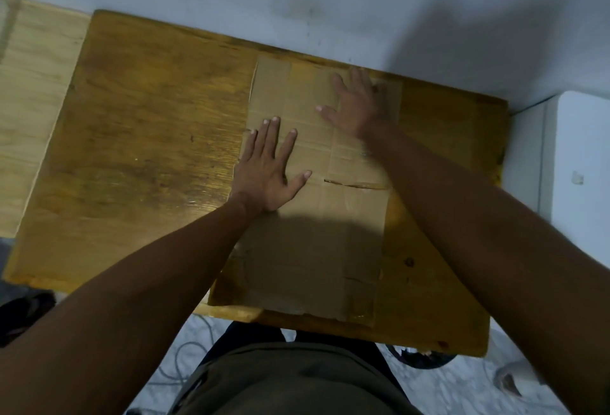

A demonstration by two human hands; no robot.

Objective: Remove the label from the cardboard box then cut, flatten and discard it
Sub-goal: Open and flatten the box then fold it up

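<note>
The cardboard box (317, 243) lies opened out flat on the wooden table (142, 137), a long brown sheet with fold creases and a slit across its middle. My left hand (269, 167) presses palm-down on the sheet's left edge, fingers straight and spread. My right hand (358, 106) presses flat on the far right part of the sheet, fingers spread. No label or cutting tool shows in this view.
A grey wall runs behind the table's far edge. A lighter wooden surface (29, 101) adjoins on the left and a white unit (581, 163) stands at the right. Cables (185, 358) and a dark object (422, 358) lie on the floor below the near edge.
</note>
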